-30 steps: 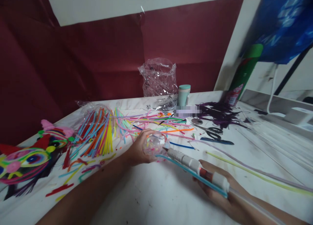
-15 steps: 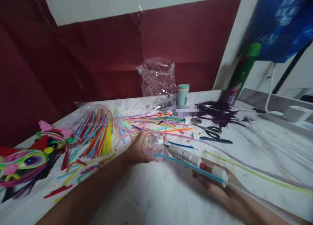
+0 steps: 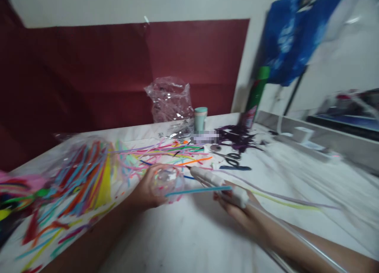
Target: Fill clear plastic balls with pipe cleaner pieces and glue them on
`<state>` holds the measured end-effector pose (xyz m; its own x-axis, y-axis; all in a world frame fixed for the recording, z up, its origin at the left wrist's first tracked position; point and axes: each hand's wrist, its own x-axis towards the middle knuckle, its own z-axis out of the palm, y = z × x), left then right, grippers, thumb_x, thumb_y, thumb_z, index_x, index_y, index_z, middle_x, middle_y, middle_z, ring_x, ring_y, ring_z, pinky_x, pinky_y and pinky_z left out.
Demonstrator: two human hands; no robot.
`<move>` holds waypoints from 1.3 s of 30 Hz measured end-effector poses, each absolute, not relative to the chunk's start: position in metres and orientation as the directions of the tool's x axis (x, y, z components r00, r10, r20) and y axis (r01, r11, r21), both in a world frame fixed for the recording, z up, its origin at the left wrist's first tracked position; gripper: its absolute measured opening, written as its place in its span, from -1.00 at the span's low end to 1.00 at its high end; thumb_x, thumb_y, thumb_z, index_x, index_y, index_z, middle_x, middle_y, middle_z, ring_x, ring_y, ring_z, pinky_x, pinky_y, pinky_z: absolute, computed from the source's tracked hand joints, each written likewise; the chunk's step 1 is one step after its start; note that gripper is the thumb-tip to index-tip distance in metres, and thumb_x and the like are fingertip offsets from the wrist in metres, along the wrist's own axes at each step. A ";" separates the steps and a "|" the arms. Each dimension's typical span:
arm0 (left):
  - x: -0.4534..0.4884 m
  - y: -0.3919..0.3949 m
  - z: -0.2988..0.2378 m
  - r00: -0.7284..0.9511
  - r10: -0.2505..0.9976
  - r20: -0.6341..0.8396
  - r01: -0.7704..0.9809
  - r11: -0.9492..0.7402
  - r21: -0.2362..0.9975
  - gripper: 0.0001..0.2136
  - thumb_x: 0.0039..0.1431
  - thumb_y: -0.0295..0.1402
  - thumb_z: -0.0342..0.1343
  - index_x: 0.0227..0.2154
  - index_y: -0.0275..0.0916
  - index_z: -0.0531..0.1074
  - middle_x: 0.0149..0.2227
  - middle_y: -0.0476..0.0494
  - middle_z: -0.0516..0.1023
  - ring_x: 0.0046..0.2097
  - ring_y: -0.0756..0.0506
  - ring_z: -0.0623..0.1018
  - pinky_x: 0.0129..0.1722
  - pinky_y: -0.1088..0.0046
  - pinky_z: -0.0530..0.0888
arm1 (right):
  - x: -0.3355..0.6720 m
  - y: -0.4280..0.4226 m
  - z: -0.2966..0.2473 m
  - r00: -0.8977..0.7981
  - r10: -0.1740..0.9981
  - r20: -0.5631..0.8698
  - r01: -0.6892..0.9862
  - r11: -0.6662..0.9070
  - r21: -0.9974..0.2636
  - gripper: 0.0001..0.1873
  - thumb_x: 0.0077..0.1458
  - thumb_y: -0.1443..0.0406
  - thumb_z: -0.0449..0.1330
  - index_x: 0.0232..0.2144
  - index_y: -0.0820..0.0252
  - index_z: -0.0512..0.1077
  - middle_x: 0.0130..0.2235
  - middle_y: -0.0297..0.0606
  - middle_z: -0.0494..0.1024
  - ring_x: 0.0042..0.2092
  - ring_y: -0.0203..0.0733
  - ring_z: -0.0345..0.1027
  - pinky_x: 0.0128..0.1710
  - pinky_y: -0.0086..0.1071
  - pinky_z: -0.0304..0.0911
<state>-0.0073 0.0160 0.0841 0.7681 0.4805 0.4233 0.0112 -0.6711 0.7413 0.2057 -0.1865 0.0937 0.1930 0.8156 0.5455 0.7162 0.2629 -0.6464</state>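
White glue gun (image 3: 206, 176), one, clasped by right hand (image 3: 242, 217); left hand (image 3: 147, 189) grasps one clear ball (image 3: 166, 181).

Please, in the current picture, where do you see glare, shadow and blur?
Head view: white glints on the clear plastic bag and clear round object; head view: soft shadow on the table near the right hand; head view: colourful strips at left look smeared.

Comprised a pale wall (image 3: 112, 6), partly covered by maroon sheeting (image 3: 89, 63), behind a white marbled tabletop (image 3: 174, 239); was dimly lit.
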 end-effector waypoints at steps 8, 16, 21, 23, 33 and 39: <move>0.001 -0.001 0.097 0.640 0.727 0.249 0.206 -0.475 0.855 -0.34 -0.28 -0.07 0.25 -0.04 -0.07 0.20 0.13 -0.15 0.27 0.15 -0.33 0.29 0.04 0.18 0.39 | 0.260 -0.169 0.130 0.288 0.889 0.356 0.941 -0.193 -0.278 -0.93 0.07 0.33 0.04 -0.37 0.20 0.32 -0.35 -0.23 0.48 -0.35 -0.23 0.34 -0.37 -0.46 0.18; 0.000 -0.010 0.107 0.657 0.717 0.234 0.232 -0.487 0.842 -0.38 -0.22 -0.13 0.23 -0.04 -0.10 0.18 0.10 -0.19 0.32 0.14 -0.31 0.33 0.01 0.22 0.43 | 0.373 -0.186 0.110 0.383 0.876 0.295 0.922 -0.381 -0.067 -0.95 -0.05 0.40 0.14 -0.43 0.25 0.36 -0.34 -0.11 0.47 -0.31 -0.12 0.33 -0.39 -0.41 0.10; -0.004 -0.005 0.102 0.703 0.671 0.235 0.165 -0.476 0.864 -0.43 -0.12 -0.18 0.20 0.00 -0.09 0.17 0.12 -0.21 0.29 0.15 -0.29 0.32 -0.03 0.23 0.46 | 0.418 -0.197 0.096 0.287 0.918 0.275 0.957 -0.289 -0.034 -0.95 -0.16 0.42 0.22 -0.52 0.25 0.40 -0.39 -0.14 0.46 -0.29 -0.10 0.32 -0.32 -0.37 0.15; -0.004 -0.002 0.099 0.711 0.659 0.245 0.136 -0.471 0.872 -0.41 -0.14 -0.19 0.23 0.01 -0.08 0.17 0.11 -0.22 0.30 0.14 -0.31 0.33 -0.05 0.19 0.47 | 0.425 -0.201 0.095 0.252 0.931 0.266 0.967 -0.251 -0.038 -0.94 -0.16 0.38 0.24 -0.50 0.24 0.44 -0.39 -0.15 0.48 -0.27 -0.10 0.33 -0.27 -0.36 0.19; -0.011 0.014 0.088 0.797 0.481 0.364 0.028 -0.632 0.775 -0.31 -0.20 -0.35 0.28 0.06 -0.17 0.15 0.10 -0.23 0.29 0.12 -0.27 0.34 0.09 0.18 0.32 | 0.401 -0.213 0.111 0.159 0.884 0.439 0.982 -0.098 -0.160 -0.59 0.12 0.12 0.06 -0.25 0.36 0.52 -0.18 0.11 0.54 -0.13 0.00 0.41 -0.17 -0.18 0.20; -0.012 0.012 0.088 0.796 0.446 0.410 0.070 -0.740 0.669 -0.28 -0.22 -0.34 0.27 0.08 -0.22 0.15 0.13 -0.24 0.21 0.18 -0.29 0.24 0.18 0.16 0.19 | 0.255 -0.175 0.111 0.017 0.932 0.363 0.751 0.228 -0.620 -0.79 0.05 0.18 0.14 -0.38 0.17 0.49 -0.29 -0.16 0.58 -0.29 -0.12 0.46 -0.38 -0.33 0.35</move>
